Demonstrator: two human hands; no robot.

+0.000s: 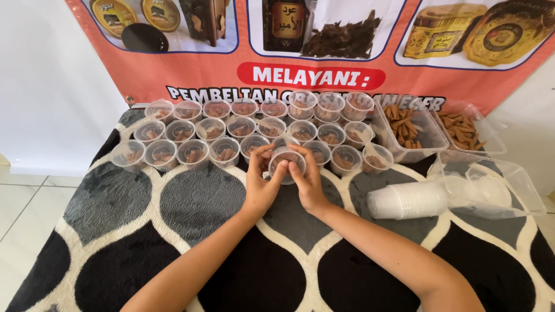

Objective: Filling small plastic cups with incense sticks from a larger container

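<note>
Your left hand (260, 185) and your right hand (309, 182) meet at the middle of the frame, and both hold one small clear plastic cup (287, 163) with brown pieces inside. Each grip is narrow, the fingers curled close around the cup's rim and sides, thumbs on the near edge. The cup is lifted just in front of the rows of filled cups (231, 130) on the patterned carpet (133, 202). At the right of the frame lies a stack of empty cups (407, 200), and behind it two clear trays of brown cones (404, 126).
</note>
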